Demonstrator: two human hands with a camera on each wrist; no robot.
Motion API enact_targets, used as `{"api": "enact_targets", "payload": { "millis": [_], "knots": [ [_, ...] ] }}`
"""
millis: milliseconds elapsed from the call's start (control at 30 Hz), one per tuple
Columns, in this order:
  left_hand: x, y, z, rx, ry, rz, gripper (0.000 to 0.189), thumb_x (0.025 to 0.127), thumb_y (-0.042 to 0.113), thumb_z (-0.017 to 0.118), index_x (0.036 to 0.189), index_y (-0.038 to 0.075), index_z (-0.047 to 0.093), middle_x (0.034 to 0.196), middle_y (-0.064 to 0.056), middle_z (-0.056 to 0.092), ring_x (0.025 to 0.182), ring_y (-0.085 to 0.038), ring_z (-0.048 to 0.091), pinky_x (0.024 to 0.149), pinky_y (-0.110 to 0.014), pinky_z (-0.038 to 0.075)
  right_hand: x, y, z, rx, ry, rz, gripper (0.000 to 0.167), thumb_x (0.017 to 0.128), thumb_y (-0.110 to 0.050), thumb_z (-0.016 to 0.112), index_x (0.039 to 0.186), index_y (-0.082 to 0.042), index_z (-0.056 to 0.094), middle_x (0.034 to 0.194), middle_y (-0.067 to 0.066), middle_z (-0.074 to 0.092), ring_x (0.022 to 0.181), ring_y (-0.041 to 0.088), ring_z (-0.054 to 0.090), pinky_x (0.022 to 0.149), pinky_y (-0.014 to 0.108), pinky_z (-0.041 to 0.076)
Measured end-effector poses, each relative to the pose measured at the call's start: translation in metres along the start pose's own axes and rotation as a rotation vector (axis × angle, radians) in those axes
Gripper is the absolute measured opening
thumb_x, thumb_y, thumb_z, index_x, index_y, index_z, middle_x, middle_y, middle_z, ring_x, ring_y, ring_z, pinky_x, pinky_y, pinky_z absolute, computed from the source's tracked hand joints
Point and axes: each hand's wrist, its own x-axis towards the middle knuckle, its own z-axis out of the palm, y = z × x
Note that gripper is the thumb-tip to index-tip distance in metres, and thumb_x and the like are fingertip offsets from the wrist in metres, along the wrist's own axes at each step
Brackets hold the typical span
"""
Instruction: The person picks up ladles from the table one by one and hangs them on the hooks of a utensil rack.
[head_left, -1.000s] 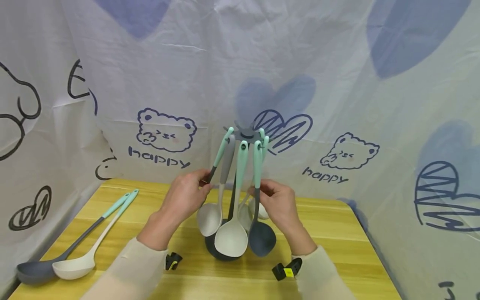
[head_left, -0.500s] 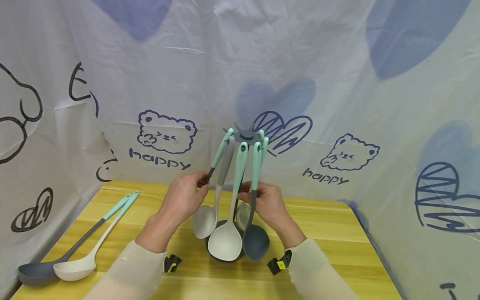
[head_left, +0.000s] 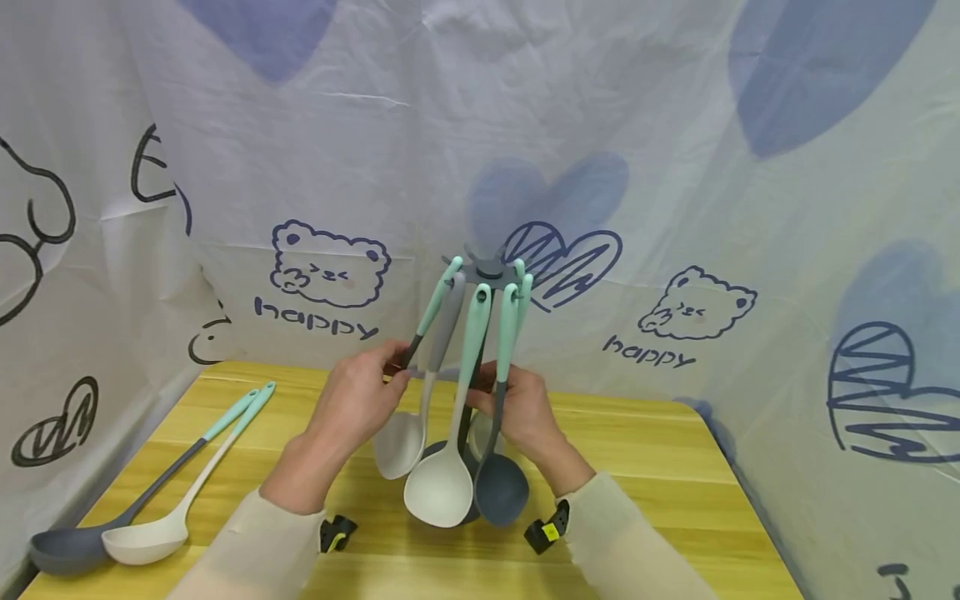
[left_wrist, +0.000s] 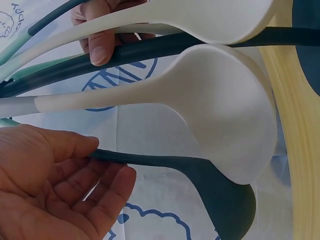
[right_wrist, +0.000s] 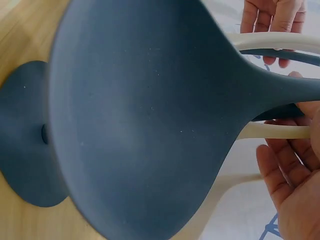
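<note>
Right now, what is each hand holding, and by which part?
Left hand: a dark utensil, pinched on its shaft just below the mint handle. Right hand: the stand's post, gripped partway up; any further hold is unclear.

Backed at 12 o'clk by creased whitish fabric (head_left: 420,167). Printed w/ solid blue hearts (head_left: 832,67) at 11, 1 & 2, plus bear face (head_left: 330,262) & "happy" lettering (head_left: 315,318) at 9, repeated at 3. Angled fwd farther out at 9, w/ blk line drawings (head_left: 72,218). Fronted at 6 by yellowish wood-grain tabletop (head_left: 660,450), back edge nr fabric. Lit softly, fairly evenly.
</note>
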Motion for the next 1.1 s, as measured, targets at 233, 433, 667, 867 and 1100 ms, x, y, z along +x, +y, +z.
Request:
{"api": "enact_targets", "payload": {
  "millis": [233, 433, 667, 867, 1100],
  "knots": [
    [-0.003, -0.001, -0.006, 0.007, 0.016, -0.006, 0.032, 0.106, 0.017, 0.065, 0.137, 0.008, 0.067, 0.124, -0.015, 0.075, 0.112, -0.036, 0.072, 0.086, -0.049, 0.061, -0.001, -0.002, 0.003, -0.047, 0.031, -0.006, 0.008, 0.089, -0.008, 0.083, 0.097, -0.007, 0.079, 0.085, 0.005, 0.078, 0.076, 0.016, 0.072, 0.064, 0.027, 0.054],
    [-0.004, -0.001, -0.009, -0.009, 0.012, -0.005, 0.032, 0.106, 0.021, 0.066, 0.135, 0.009, 0.067, 0.126, -0.015, 0.074, 0.113, -0.036, 0.071, 0.09, -0.052, 0.06, -0.002, -0.003, 0.002, -0.082, 0.03, -0.039, 0.006, 0.09, -0.009, 0.082, 0.095, -0.007, 0.08, 0.084, 0.005, 0.079, 0.074, 0.015, 0.073, 0.061, 0.026, 0.052],
    [-0.012, 0.0, -0.016, -0.034, 0.027, -0.039, 0.036, 0.104, 0.022, 0.067, 0.138, 0.011, 0.066, 0.131, -0.012, 0.072, 0.114, -0.034, 0.07, 0.086, -0.047, 0.061, -0.002, -0.003, 0.0, -0.079, 0.019, -0.065, 0.005, 0.09, -0.008, 0.082, 0.095, -0.006, 0.082, 0.082, 0.004, 0.079, 0.074, 0.015, 0.073, 0.062, 0.026, 0.053],
    [-0.018, 0.0, -0.02, -0.055, 0.023, -0.051, 0.037, 0.104, 0.022, 0.068, 0.139, 0.012, 0.065, 0.133, -0.011, 0.071, 0.116, -0.035, 0.069, 0.092, -0.051, 0.059, -0.001, -0.003, -0.002, -0.051, 0.006, -0.06, 0.003, 0.09, -0.008, 0.081, 0.092, -0.006, 0.082, 0.078, 0.003, 0.078, 0.071, 0.013, 0.068, 0.062, 0.026, 0.051],
    [-0.021, 0.003, -0.023, -0.053, 0.021, -0.055, 0.038, 0.103, 0.021, 0.068, 0.14, 0.011, 0.065, 0.133, -0.011, 0.072, 0.117, -0.034, 0.069, 0.092, -0.051, 0.059, 0.002, 0.0, -0.008, 0.002, -0.057, -0.105, 0.002, 0.09, -0.008, 0.08, 0.089, -0.008, 0.082, 0.077, 0.003, 0.076, 0.066, 0.012, 0.063, 0.061, 0.026, 0.05]
  ]
}}
